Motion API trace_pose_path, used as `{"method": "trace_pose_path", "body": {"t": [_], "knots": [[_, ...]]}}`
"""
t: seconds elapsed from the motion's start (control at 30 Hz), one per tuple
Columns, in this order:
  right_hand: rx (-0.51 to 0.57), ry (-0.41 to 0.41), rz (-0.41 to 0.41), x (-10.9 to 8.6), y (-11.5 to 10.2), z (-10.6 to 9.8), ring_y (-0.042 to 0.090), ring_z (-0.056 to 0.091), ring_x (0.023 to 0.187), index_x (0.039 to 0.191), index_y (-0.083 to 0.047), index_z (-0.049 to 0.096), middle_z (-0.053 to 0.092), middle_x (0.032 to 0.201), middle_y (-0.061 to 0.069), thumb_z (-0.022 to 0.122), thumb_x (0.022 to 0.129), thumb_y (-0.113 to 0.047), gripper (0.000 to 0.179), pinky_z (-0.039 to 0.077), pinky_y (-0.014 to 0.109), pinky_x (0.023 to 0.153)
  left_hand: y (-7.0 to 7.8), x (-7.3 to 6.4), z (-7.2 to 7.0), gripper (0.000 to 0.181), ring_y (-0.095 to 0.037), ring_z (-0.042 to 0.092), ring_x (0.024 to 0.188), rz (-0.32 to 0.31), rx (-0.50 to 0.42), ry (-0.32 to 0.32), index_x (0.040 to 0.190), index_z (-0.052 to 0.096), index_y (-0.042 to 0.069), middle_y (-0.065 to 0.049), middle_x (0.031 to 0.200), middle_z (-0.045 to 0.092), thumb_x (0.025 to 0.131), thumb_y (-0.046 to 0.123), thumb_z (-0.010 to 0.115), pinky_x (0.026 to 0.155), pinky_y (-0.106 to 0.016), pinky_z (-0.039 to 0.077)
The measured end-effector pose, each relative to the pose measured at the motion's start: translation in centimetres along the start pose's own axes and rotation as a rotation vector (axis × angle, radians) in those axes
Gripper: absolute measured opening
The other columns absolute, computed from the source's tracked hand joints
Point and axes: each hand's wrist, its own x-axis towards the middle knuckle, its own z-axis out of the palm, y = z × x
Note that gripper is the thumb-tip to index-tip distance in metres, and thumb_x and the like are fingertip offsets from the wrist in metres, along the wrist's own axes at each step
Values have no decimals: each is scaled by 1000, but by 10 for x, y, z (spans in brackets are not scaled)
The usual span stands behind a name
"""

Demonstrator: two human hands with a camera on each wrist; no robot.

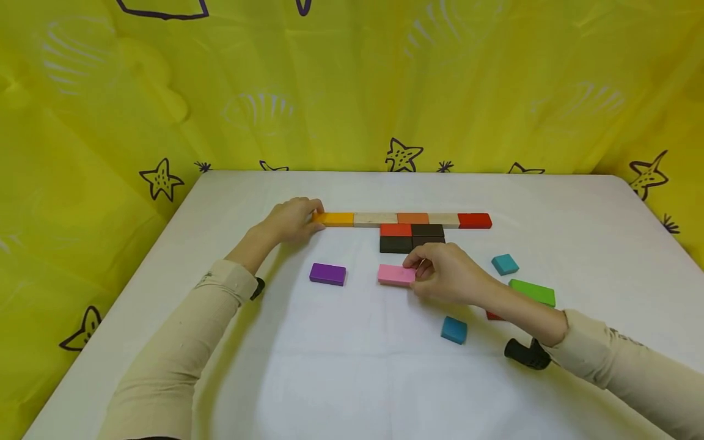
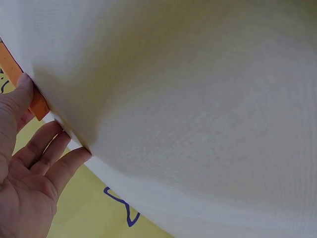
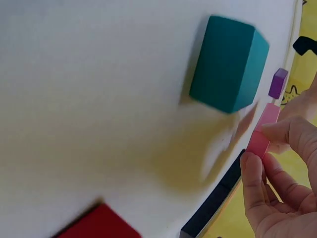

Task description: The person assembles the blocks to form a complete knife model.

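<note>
My right hand (image 1: 451,273) pinches the right end of a pink block (image 1: 393,275) between thumb and fingers, close over the white table. At the left end of a straight row of blocks, my left hand (image 1: 294,221) holds a yellow-orange block (image 1: 338,219), thumb on its near side. Rightward in that row follow plain wooden, orange, plain wooden and red (image 1: 475,220) blocks. Against the row's near side sit an orange-red block (image 1: 396,230) and several black blocks (image 1: 396,244). The pink block also shows in the right wrist view, near the fingertips.
A purple block (image 1: 327,274) lies left of the pink one. To the right are two teal blocks (image 1: 505,264), a green block (image 1: 532,293) and a red block (image 1: 494,316) partly hidden by my right forearm. A yellow patterned curtain (image 1: 341,91) hangs behind the table.
</note>
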Motion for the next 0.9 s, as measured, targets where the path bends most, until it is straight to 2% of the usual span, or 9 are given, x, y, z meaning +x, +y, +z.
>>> {"method": "trace_pose_path", "body": {"t": [0.5, 0.77, 0.9], "knots": [[1, 2, 48, 13, 13, -2, 19, 61, 82, 105, -1, 73, 69, 90, 4, 79, 83, -1, 23, 55, 32, 77, 1, 0, 0, 33, -28, 54, 96, 16, -8, 6, 128, 61, 9, -10, 103, 61, 101, 29, 65, 85, -46, 47], [-68, 35, 12, 17, 13, 0, 23, 58, 86, 107, 1, 74, 66, 92, 7, 79, 84, -2, 24, 52, 35, 79, -1, -2, -2, 33, -29, 54, 94, 8, -12, 11, 128, 61, 8, -11, 102, 61, 101, 27, 65, 83, -45, 47], [-92, 57, 30, 15, 12, 1, 24, 58, 89, 107, 1, 75, 66, 93, 8, 78, 84, -4, 23, 52, 37, 81, 0, -1, -1, 34, -29, 54, 94, 22, -18, 14, 128, 61, 7, -11, 102, 61, 101, 27, 66, 83, -45, 47]]}}
